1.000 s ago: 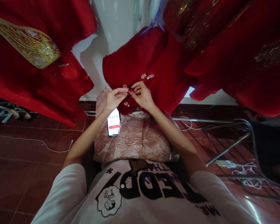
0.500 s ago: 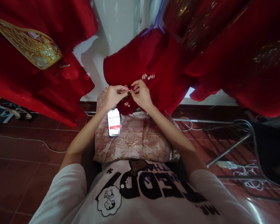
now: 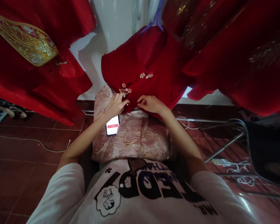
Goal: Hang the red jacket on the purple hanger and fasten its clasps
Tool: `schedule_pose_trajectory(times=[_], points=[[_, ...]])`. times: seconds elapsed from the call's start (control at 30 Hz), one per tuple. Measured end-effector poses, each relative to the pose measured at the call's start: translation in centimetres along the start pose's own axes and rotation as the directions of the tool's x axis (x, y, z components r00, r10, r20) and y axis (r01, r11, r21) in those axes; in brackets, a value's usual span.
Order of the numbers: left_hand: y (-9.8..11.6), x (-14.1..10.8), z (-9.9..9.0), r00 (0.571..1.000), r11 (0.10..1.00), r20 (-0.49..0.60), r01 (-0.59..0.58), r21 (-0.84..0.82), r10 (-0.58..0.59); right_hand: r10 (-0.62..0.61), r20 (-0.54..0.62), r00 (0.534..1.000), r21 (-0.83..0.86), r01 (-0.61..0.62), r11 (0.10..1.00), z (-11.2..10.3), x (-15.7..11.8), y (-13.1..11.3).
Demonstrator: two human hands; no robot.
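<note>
A dark red garment (image 3: 158,56) on a purple hanger (image 3: 156,20) drapes down onto my lap. It has flower-shaped beaded clasps: an upper clasp (image 3: 146,75) and a lower clasp (image 3: 125,89). My left hand (image 3: 116,105) is just below the lower one, its fingers bent and closed on the garment's edge, with a small bead visible at the fingertips. To the right, my right hand (image 3: 150,103) rests against the red cloth, thumb and bent fingers apart, with nothing visible between them. A lit phone (image 3: 112,126) lies below my left wrist, partly covered by it.
A pink brocade cloth (image 3: 130,140) covers my lap. Red garments with gold embroidery (image 3: 35,46) hang at left, and sequined red garments (image 3: 242,62) at right. A black chair with a metal frame (image 3: 247,140) stands at right. Cables (image 3: 245,180) lie on the tiled floor.
Both hands have left the lower clasp and come down towards me, moving apart. That clasp now shows uncovered. My left hand now covers the phone's top and a flower bead below.
</note>
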State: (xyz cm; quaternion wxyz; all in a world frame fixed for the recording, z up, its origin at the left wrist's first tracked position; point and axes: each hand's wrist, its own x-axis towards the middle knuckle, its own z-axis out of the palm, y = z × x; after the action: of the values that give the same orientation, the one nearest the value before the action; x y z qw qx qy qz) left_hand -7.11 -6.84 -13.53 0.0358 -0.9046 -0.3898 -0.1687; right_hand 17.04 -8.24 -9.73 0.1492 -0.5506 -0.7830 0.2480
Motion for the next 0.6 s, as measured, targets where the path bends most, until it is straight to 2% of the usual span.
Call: schedule_pose_trajectory(times=[0.1,0.2,0.3,0.43,0.5,0.6], points=[[-0.2,0.1,0.6,0.997,0.992,0.022,-0.073,0.099,0.071,0.084,0.109,0.990,-0.144,-0.068,0.987,0.3,0.0,0.2],[-0.8,0.3,0.6,0.995,0.991,-0.008,-0.101,0.084,0.102,0.089,0.117,0.989,-0.144,-0.072,0.987,0.8,0.3,0.4],[-1.4,0.4,0.2,0.997,0.996,-0.039,-0.064,-0.057,0.062,0.009,0.083,0.996,-0.051,-0.005,0.999,1.1,0.7,0.9],[-1.5,0.4,-0.3,0.997,0.971,-0.008,0.069,-0.230,-0.073,-0.035,0.033,0.999,0.092,0.032,0.995,1.2,1.0,1.5],[-1.2,0.4,-0.4,0.994,0.969,0.000,0.105,-0.222,-0.108,-0.036,0.018,0.999,0.148,0.033,0.988,1.1,1.0,1.6],[-0.9,0.2,-0.4,0.997,0.987,-0.009,0.071,-0.143,-0.073,-0.062,0.033,0.998,0.276,0.051,0.960,0.9,1.0,1.5]])
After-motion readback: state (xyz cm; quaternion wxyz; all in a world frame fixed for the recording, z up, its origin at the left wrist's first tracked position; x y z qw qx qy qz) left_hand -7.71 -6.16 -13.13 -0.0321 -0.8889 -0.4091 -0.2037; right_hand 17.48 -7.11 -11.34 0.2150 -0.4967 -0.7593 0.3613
